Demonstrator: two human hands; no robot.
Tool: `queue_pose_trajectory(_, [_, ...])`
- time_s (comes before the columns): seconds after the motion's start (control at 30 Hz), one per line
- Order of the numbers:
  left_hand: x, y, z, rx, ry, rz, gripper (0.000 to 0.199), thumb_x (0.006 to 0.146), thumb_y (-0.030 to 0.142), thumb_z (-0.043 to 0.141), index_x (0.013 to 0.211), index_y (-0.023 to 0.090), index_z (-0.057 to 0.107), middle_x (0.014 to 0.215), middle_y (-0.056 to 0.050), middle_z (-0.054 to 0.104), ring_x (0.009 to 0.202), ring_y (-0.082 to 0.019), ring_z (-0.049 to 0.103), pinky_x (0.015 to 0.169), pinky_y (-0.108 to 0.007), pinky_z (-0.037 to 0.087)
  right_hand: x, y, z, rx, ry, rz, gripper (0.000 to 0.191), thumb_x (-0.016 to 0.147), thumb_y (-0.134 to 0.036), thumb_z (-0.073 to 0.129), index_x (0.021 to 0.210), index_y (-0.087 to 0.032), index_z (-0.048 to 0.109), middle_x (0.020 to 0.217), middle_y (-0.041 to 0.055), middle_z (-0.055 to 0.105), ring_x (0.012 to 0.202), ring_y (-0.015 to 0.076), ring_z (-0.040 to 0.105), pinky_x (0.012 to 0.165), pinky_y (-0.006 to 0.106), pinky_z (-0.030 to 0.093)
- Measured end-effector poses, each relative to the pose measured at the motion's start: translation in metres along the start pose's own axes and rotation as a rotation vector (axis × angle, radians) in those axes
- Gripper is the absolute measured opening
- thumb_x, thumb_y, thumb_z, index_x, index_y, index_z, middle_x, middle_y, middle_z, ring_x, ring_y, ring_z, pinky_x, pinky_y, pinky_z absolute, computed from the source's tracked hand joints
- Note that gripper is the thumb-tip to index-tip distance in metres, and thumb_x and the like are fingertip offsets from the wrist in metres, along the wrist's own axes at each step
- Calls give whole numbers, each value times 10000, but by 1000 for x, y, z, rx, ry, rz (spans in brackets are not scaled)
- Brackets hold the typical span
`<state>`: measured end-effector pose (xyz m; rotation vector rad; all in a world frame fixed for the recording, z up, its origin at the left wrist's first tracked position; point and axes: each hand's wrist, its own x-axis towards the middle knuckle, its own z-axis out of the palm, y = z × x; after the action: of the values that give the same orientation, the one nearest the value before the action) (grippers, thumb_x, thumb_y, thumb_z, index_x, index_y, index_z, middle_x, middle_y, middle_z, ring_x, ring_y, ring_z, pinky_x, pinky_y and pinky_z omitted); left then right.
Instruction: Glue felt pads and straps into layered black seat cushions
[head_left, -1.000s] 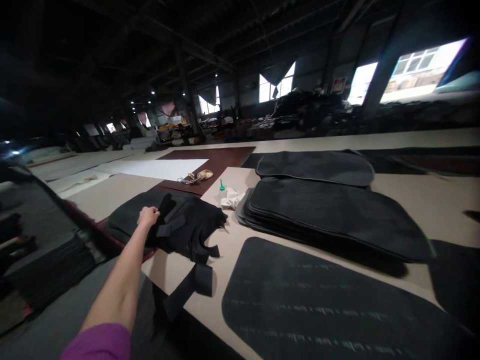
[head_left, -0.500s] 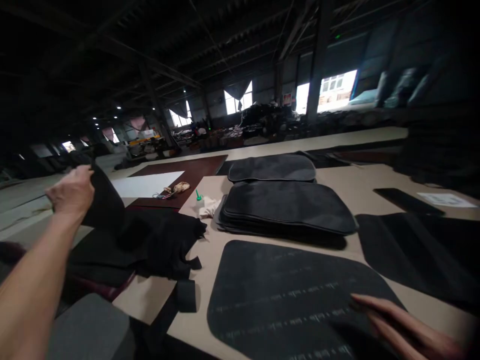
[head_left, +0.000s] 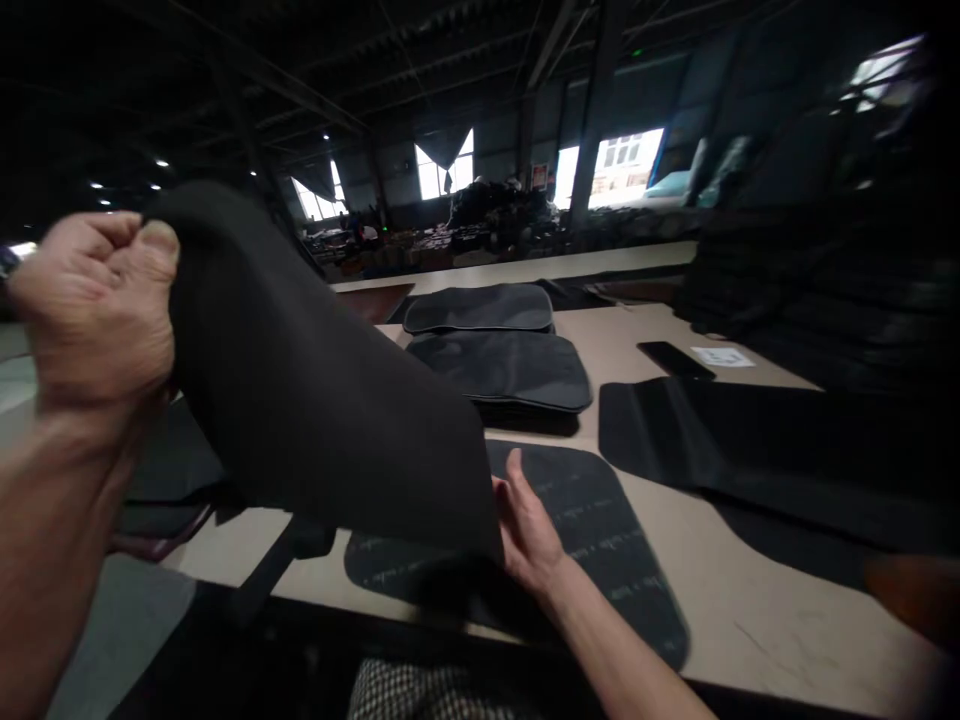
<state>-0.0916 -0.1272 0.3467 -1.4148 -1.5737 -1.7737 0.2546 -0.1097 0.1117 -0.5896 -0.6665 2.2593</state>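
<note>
My left hand (head_left: 105, 300) is closed on the upper left end of a dark, flexible mat (head_left: 322, 410), pinched between thumb and fingers. The mat hangs raised in the air and slopes down to the right. At its lower right edge is my right hand (head_left: 529, 530), thumb up and apart; its fingers are partly hidden by the mat. Below lies another dark mat (head_left: 600, 540) with rows of pale printed marks, flat on the table (head_left: 720, 620) and partly covered by the raised one.
Behind the raised mat stand stacked black mats (head_left: 510, 365), with another piece (head_left: 480, 308) beyond them. More black sheets (head_left: 765, 440) lie at the right, near a narrow dark strip (head_left: 675, 360) and a white paper label (head_left: 721, 357). Tall dark stacks (head_left: 810, 290) rise at the far right.
My left hand has lifted the dark mat and brought it across in front of me. My right hand has moved left to its edge. The view has turned right.
</note>
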Motion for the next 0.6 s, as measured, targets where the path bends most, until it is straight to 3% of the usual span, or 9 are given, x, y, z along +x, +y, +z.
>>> queue_pose_trajectory(0.07, [-43, 12, 14, -122, -14, -171, 401, 889, 331, 736, 1127, 17, 666, 847, 10, 637, 660, -15, 571, 642, -129, 480, -14, -5, -7, 127, 95, -67, 628, 855, -683, 706, 1247, -193, 697, 1291, 116, 711, 1236, 316, 645, 1048, 486, 542])
queue_pose_trajectory(0.13, [-82, 10, 16, -218, -53, -388, 350, 863, 334, 752, 1098, 79, 708, 780, 25, 633, 590, -22, 548, 535, -104, 452, -39, -16, -20, 98, 272, -196, 548, 832, -522, 804, 1269, -213, 680, 1278, 95, 722, 1178, 297, 682, 1003, 442, 582])
queue_pose_trajectory(0.27, [-158, -20, 3, -172, -269, -783, 454, 788, 463, 808, 1125, 175, 710, 791, 20, 700, 609, -84, 627, 534, -144, 514, -110, -45, -57, -286, 541, -406, 725, 831, -358, 834, 1478, -331, 508, 1449, 45, 619, 1252, 269, 645, 1000, 360, 591])
queue_pose_trajectory(0.33, [-199, -35, -4, -92, -458, -882, 515, 757, 564, 807, 1103, 196, 705, 793, 0, 728, 641, -131, 669, 532, -172, 530, -141, -53, -75, -513, 652, -375, 798, 814, -396, 843, 1512, -340, 459, 1524, 48, 549, 1297, 284, 613, 978, 347, 605])
queue_pose_trajectory(0.4, [-240, -44, -7, -23, -622, -877, 535, 779, 657, 738, 1073, 213, 693, 764, -15, 735, 667, -178, 706, 530, -205, 544, -161, -55, -90, -706, 743, -299, 822, 796, -475, 840, 1506, -308, 461, 1553, 73, 511, 1318, 313, 592, 949, 361, 621])
queue_pose_trajectory(0.47, [-276, -50, -7, 51, -738, -769, 511, 828, 683, 660, 1057, 227, 678, 799, -27, 756, 742, -211, 744, 594, -232, 576, -171, -51, -100, -841, 783, -239, 777, 803, -543, 810, 1460, -269, 498, 1522, 95, 537, 1307, 319, 596, 958, 373, 615])
queue_pose_trajectory(0.6, [-311, -59, -1, 181, -799, -567, 436, 884, 639, 589, 1049, 242, 656, 896, -41, 785, 818, -230, 767, 707, -255, 594, -168, -45, -113, -1034, 851, -172, 562, 872, -643, 679, 1238, -219, 625, 1275, 96, 693, 1127, 289, 682, 872, 335, 609])
